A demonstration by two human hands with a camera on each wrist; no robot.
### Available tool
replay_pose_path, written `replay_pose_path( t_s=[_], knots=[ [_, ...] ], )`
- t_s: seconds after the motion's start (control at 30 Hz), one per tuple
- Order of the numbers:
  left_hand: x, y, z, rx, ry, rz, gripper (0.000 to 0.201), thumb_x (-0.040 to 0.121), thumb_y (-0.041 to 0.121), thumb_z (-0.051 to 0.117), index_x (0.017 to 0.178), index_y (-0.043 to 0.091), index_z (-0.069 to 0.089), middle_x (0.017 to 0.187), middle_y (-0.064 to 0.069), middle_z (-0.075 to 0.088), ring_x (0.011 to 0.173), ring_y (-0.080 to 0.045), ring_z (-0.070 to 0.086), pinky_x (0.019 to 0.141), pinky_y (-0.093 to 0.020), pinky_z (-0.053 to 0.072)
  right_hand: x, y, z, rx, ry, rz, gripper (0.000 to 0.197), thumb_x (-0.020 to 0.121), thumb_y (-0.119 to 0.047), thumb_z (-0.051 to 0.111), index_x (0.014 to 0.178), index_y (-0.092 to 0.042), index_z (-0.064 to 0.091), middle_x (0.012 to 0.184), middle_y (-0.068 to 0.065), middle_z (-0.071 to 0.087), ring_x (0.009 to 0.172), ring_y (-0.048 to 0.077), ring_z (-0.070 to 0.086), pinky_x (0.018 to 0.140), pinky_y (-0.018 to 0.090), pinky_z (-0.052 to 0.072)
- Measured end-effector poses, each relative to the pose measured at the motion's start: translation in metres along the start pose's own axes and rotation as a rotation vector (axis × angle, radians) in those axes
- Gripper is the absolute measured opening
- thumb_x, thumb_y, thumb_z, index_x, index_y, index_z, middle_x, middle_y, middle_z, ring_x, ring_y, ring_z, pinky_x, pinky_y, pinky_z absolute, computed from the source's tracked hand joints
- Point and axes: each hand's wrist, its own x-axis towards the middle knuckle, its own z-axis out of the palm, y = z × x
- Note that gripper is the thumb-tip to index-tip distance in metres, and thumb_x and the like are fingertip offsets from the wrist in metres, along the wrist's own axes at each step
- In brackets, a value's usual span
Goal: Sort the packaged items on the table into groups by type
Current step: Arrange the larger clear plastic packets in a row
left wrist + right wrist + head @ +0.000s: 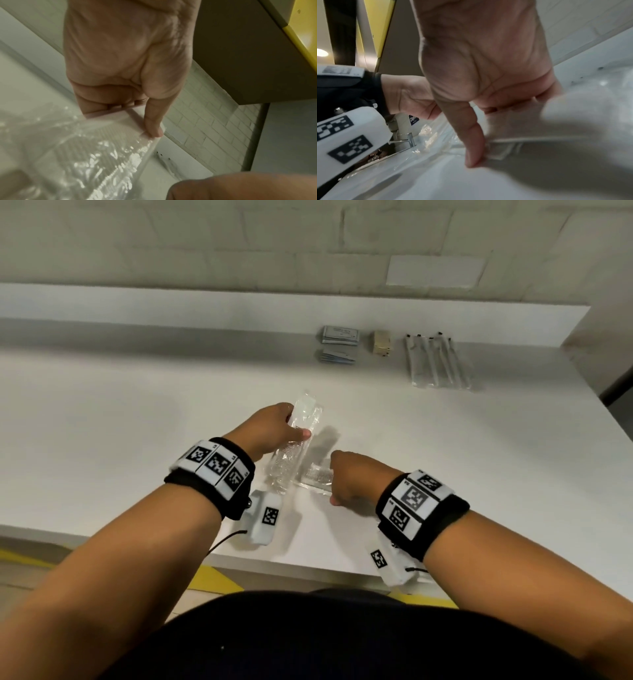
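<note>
While left hand pinches one clear crinkly plastic-wrapped comb packet, right hand grips another on the table; likely light, slippery film, best held by the stiff spine.

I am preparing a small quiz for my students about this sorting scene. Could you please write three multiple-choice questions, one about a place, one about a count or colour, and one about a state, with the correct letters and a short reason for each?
1. Where do the long narrow sleeves lie?
A. far right of the sorted row
B. under the left wrist
C. on the floor

2. How many piles of grey flat sachets lie at the far side of the table?
A. none
B. two
C. five

3. What is the left hand doing?
A. resting flat and holding nothing
B. hanging beside the table
C. gripping a clear plastic packet

Answers:
1. A, they lie right of the small tan packets in the head view.
2. B, one pile sits behind the other.
3. C, thumb and fingers pinch the packet while the right hand grips another clear packet.
</note>
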Motion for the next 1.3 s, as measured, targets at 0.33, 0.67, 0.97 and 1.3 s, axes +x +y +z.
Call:
replay_pose_path(
  t_s=[0.33, 0.67, 0.97, 1.3],
  knots=[
    [0.028, 0.047, 0.054, -0.005, -0.055, 0.023, 0.012, 0.083, 0.014, 0.059, 0.095, 0.014, 0.056, 0.087, -0.003, 0.059, 0.077, -0.021, 0.055, 0.063, -0.03, 0.042, -0.013, 0.103, -0.017, 0.319, 0.13, 0.128, 0.041, 0.083, -0.025, 0.066, 0.118, -0.007, 0.053, 0.117, 0.01, 0.059, 0.092, 0.024, 0.054, 0.072, 0.026, 0.038],
    [0.077, 0.162, 0.175, -0.226, -0.264, 0.124, 0.015, 0.078, 0.015, 0.075, 0.084, 0.017, 0.061, 0.081, -0.004, 0.064, 0.072, -0.018, 0.055, 0.061, -0.026, 0.04, -0.038, 0.299, -0.065, 0.604, 0.311, 0.453, 0.035, 0.079, -0.034, 0.075, 0.092, -0.006, 0.058, 0.086, 0.01, 0.061, 0.076, 0.026, 0.056, 0.057, 0.027, 0.038],
    [0.094, 0.231, 0.258, -0.48, -0.331, 0.09, 0.01, 0.086, 0.005, 0.066, 0.092, 0.011, 0.063, 0.083, -0.005, 0.067, 0.073, -0.016, 0.064, 0.066, -0.024, 0.051, -0.042, 0.364, -0.091, 1.054, 0.426, 0.102, 0.017, 0.083, -0.025, 0.072, 0.098, -0.019, 0.066, 0.08, -0.001, 0.067, 0.065, 0.014, 0.057, 0.051, 0.024, 0.041],
    [0.111, 0.258, 0.269, -0.464, -0.273, 0.005, 0.007, 0.097, 0.013, 0.053, 0.099, 0.008, 0.058, 0.086, -0.004, 0.064, 0.079, -0.019, 0.064, 0.078, -0.03, 0.051, -0.025, 0.405, -0.119, 1.171, 0.468, 0.047, 0.02, 0.085, -0.005, 0.066, 0.075, -0.017, 0.054, 0.063, 0.0, 0.054, 0.044, 0.01, 0.049, 0.04, 0.021, 0.036]
  ],
)
